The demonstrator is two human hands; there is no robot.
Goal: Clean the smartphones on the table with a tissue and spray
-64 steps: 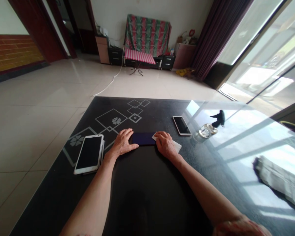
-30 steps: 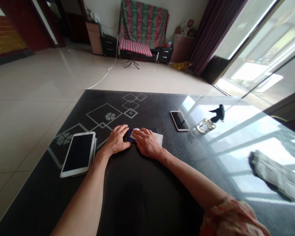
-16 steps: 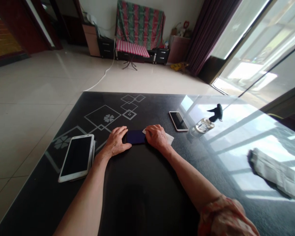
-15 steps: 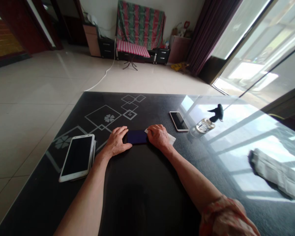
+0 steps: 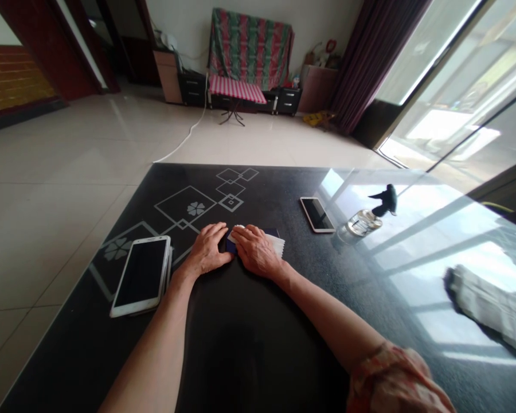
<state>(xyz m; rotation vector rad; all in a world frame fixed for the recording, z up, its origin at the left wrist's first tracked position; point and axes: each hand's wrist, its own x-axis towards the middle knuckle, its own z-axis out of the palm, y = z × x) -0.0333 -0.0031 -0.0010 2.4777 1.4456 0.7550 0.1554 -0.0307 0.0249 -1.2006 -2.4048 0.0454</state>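
Observation:
A dark blue phone (image 5: 231,245) lies sideways on the black table (image 5: 266,321), mostly covered by my right hand and a cloth. My left hand (image 5: 207,249) grips its left end, thumb on the near edge and fingers on the far edge. Under my right hand (image 5: 257,250) is a white cloth (image 5: 277,244) with a zigzag edge, pressed flat against the phone's top face. To the left, a white phone (image 5: 140,272) rests on a stack whose lower pieces are partly hidden. A smaller white-edged phone (image 5: 317,214) lies beyond my right hand.
A clear spray bottle (image 5: 363,222) with a black trigger stands on the right. Near the right edge lies a crumpled grey-white cloth (image 5: 492,307). Across the tiled floor are a small table with a striped cover (image 5: 237,89) and a white cable (image 5: 184,139).
My right hand has slid left along the phone with the cloth, from its right end to near my left hand. My left hand keeps its place. The view has shifted slightly.

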